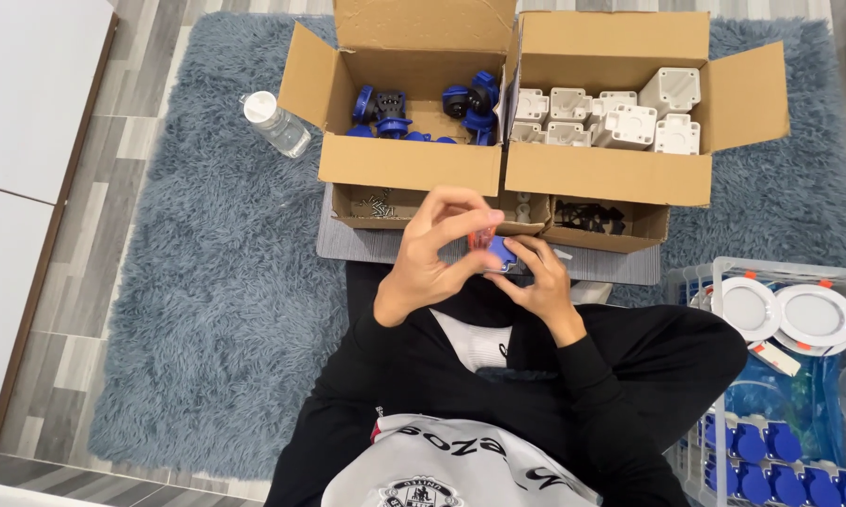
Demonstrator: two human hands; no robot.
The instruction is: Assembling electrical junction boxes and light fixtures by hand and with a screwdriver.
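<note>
A small blue-and-orange plastic part (494, 250) was held above the lap, in front of the open cardboard boxes (414, 103). It was pinched by the left hand (432, 253) from above and cradled by the right hand (536, 282) below. It was judged light, rigid and best gripped by its edges.

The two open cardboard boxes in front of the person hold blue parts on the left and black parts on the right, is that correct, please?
Not quite: the head view shows the right box holds white parts, not black. The left box does hold blue parts.
</note>
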